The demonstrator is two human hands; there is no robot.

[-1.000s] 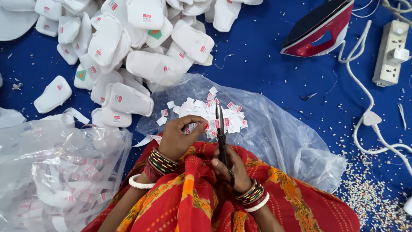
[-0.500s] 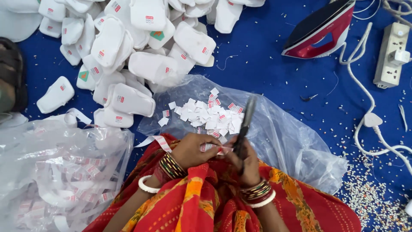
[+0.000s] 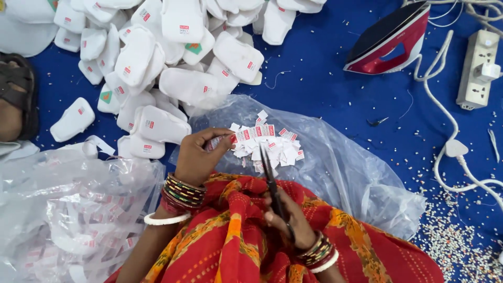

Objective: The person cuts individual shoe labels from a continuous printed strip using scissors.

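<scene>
The left hand (image 3: pixel 201 157) was curled around a short strip of white labels with red marks (image 3: pixel 217 141), pinching it between thumb and fingers just left of a small heap of cut labels (image 3: pixel 270 144). The right hand (image 3: pixel 291 220), lower and nearer the body, gripped the handles of dark scissors (image 3: pixel 270 175), whose blades were parted narrowly and pointed far, their tips reaching the near edge of the heap. That heap lay on a clear plastic sheet (image 3: pixel 346 173) spread over the red patterned cloth (image 3: pixel 236 246) on the lap. Beyond, at the far left, a pile of white padded pieces (image 3: pixel 157 68) with small red tags lay on the blue floor covering (image 3: pixel 325 78). A red and black iron (image 3: pixel 390 42) stood at the far right, beside a white power strip (image 3: pixel 479 68). A plastic bag of label strips (image 3: pixel 68 215) sat near left.
</scene>
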